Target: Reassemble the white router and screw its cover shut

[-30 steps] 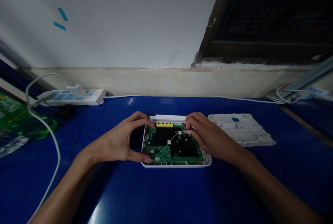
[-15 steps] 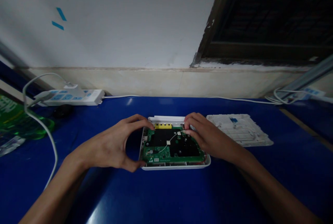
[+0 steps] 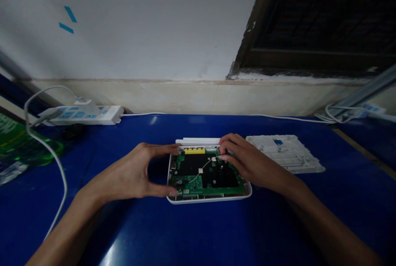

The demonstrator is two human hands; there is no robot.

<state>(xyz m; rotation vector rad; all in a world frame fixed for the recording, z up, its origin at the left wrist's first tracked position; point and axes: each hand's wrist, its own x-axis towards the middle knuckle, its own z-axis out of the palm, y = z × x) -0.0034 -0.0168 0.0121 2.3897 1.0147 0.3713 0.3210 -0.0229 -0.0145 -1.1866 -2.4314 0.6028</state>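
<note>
An opened router with a white housing (image 3: pixel 213 201) lies on the blue table, its green circuit board (image 3: pixel 192 191) facing up. A black plate (image 3: pixel 193 164), a thin white cable (image 3: pixel 205 164) and a yellow port block (image 3: pixel 194 151) show on the board. My left hand (image 3: pixel 134 171) spans the router's left end, fingers at the far corner and thumb over the near corner. My right hand (image 3: pixel 239 154) is curled at the far right corner, its fingertips pinched by the cable's end. What lies between those fingertips is hidden.
A white plastic cover (image 3: pixel 287 154) lies to the right, partly behind my right wrist. A power strip (image 3: pixel 108 115) with plugs stands at the back left, near a black object (image 3: pixel 73 131) and a green bottle (image 3: pixel 31 146). A white cord (image 3: pixel 62 175) crosses the left side.
My left thumb has moved inward onto the near left corner, and the left fingers have shifted slightly left at the far corner. My right hand has stayed in nearly the same place.
</note>
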